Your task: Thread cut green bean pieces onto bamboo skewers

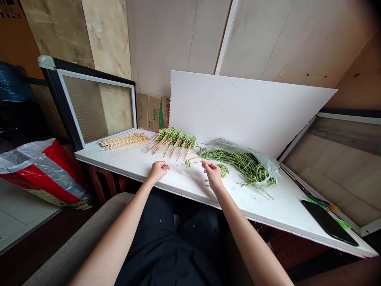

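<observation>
Between the thumb and fingers of my left hand [158,171] is one end of a thin wooden skewer [195,162]. A few short green bean pieces [187,163] are threaded on it near the middle. My right hand [212,171] pinches a small green bean piece at the skewer's other end, its fingers partly covering it. Beside and partly behind the right hand lies a small heap of cut bean pieces [224,171]. Beyond the hands is a stack of skewered green beans [178,137], with sticks pointing toward me. Long uncut green beans [247,162] spill from a clear plastic bag [269,161].
Bare wooden skewers [123,141] lie at the left of the white table [143,155]. A cardboard box [151,112] and a white foam board [238,109] stand behind. At the right end rests a black phone [329,222]. A red-and-white sack [44,171] is left of the table.
</observation>
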### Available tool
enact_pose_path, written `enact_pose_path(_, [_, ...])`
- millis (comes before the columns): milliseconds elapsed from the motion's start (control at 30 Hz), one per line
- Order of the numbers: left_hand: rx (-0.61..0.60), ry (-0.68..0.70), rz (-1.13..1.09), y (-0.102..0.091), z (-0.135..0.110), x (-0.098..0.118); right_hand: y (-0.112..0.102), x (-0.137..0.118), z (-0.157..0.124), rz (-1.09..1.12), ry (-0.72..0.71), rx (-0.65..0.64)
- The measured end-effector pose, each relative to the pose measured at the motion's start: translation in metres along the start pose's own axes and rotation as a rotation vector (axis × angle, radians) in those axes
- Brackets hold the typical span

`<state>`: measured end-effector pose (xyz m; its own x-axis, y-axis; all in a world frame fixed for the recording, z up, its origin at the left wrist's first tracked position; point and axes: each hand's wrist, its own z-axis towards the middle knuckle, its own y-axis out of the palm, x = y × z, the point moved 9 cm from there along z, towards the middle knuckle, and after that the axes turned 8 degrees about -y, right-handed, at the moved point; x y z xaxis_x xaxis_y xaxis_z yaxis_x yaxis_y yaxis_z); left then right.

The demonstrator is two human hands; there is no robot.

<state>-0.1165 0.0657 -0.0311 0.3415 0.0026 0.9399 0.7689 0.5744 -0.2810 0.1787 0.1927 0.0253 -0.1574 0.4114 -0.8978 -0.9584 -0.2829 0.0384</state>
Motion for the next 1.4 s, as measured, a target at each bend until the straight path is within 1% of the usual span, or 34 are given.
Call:
enact_pose_path(100, [-0.005, -0.004, 0.005, 0.001, -0.001, 0.001, 0.004, 0.002, -0.002, 0.006, -0.005, -0.014])
enact_pose_path(233, [-0.034, -0.004, 0.013, 0.004, -0.002, 0.004, 0.026, 0.0, -0.014, 0.009, -0.052, -0.103])
enact_pose_path(300, [-0.04, -0.001, 0.012, 0.005, -0.003, 0.006, 0.034, -0.002, -0.019, 0.024, -0.054, -0.109])
enact_pose_path(367, [-0.043, 0.0, 0.009, 0.005, -0.003, 0.007, 0.038, -0.002, -0.022, 0.034, -0.04, -0.104])
enact_pose_path(667, [-0.063, -0.013, 0.023, 0.006, -0.004, 0.006, 0.031, 0.009, -0.019, 0.009, -0.029, -0.102])
enact_pose_path(900, [-0.082, -0.012, 0.033, 0.007, -0.006, 0.007, 0.03, 0.007, -0.018, -0.021, -0.031, -0.099])
enact_pose_path(1100, [-0.106, -0.002, 0.027, 0.01, -0.006, 0.008, 0.04, 0.012, -0.023, -0.027, -0.016, -0.149])
enact_pose_path(1233, [-0.111, 0.006, 0.008, 0.011, -0.007, 0.01, 0.043, 0.009, -0.025, -0.028, 0.009, -0.156])
enact_pose_path(1300, [-0.107, 0.007, -0.002, 0.011, -0.007, 0.011, 0.041, 0.005, -0.021, -0.051, 0.022, -0.2])
enact_pose_path(1400, [-0.088, 0.003, -0.014, 0.009, -0.006, 0.011, 0.033, -0.003, -0.011, -0.13, 0.029, -0.36])
